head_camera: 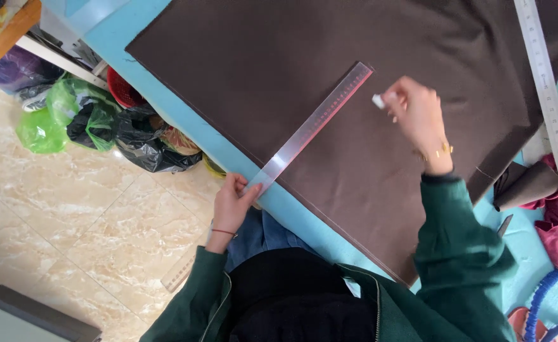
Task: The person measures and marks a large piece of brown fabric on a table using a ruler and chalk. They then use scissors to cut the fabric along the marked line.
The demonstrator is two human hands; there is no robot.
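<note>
Two rulers, one clear (314, 126) on the brown cloth (291, 57), one metal (554, 107) beside it, one white chalk (378, 101), two plastic bags, green (44, 120) and black (143, 142), left of the cloth

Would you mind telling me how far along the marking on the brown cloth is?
Done: the brown cloth lies spread flat on the blue table, and the clear ruler is laid across it. In hand: the left hand pins the ruler's near end, while the right hand holds a white chalk just beside the ruler. Left: no drawn line is visible on the cloth.
</note>
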